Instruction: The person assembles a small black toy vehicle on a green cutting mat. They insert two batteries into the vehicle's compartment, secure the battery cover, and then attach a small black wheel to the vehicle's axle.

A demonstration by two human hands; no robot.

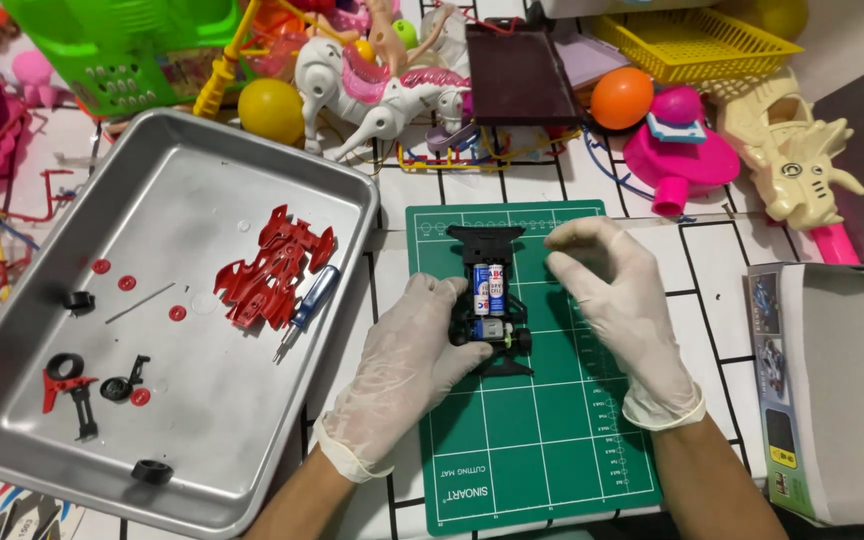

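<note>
Gloved left hand partly hides small black toy-car chassis on green cutting mat, fingers pressing its side. Gloved right hand at three o'clock, fingers curled, pinching nothing visible. Steel tray at nine o'clock holds red plastic car shell, screwdriver.

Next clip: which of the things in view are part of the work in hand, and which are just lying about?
In hand:
left hand holding black toy car chassis with two batteries
right hand hovering beside it
green cutting mat
metal tray with red car body shell, blue-handled screwdriver, small wheels and parts

Lying about:
white toy horse
orange ball
yellow basket
cream dinosaur toy
</note>
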